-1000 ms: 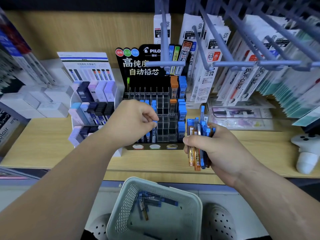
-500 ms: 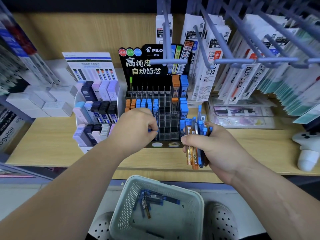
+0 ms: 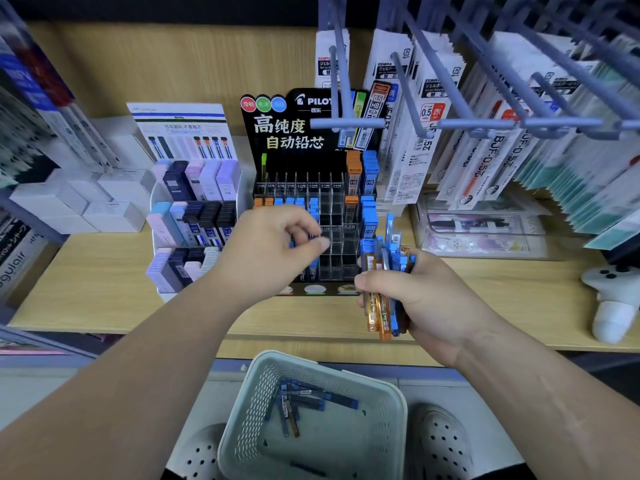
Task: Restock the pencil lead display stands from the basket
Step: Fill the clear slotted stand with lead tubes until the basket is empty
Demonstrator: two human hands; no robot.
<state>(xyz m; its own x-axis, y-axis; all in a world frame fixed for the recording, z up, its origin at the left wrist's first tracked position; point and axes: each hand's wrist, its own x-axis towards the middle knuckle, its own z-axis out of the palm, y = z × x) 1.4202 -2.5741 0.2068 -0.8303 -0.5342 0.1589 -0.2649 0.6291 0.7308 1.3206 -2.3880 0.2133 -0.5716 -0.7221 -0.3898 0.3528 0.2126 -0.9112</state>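
Wooden shelf (image 3: pixel 104 289) boards carry two display stands side by side: one black stand (image 3: pixel 298 133) with clear slots, and one white stand (image 3: pixel 194 209) touching its left side. Orange and blue lead cases fill part of the black stand's slots, while its middle columns are bare. Right of the black stand and above it, packs of pen refills (image 3: pixel 450 109) hang on grey hooks. One white controller (image 3: pixel 613 299) lies on the shelf far to the stand's right. White boxes (image 3: pixel 79 202) are stacked well to its left.

Below the black stand, one pale basket (image 3: pixel 398 403) sits on the floor between two white perforated shoes (image 3: pixel 443 441). It holds a small heap of blue cases (image 3: pixel 304 400), too overlapped to count.

Two hands work in front of the black stand. The right hand (image 3: pixel 426 299) grips a fanned bundle of blue and orange cases (image 3: pixel 384 271) at the stand's front right corner. The left hand (image 3: pixel 270 251) hovers before the stand's front left slots with its fingers loosely curled. Its fingertips are blurred, so whether they pinch anything cannot be told.

Half a second earlier the left hand's fingertips were down at a front slot on a blue case. Now they are lifted clear and point toward the bundle.
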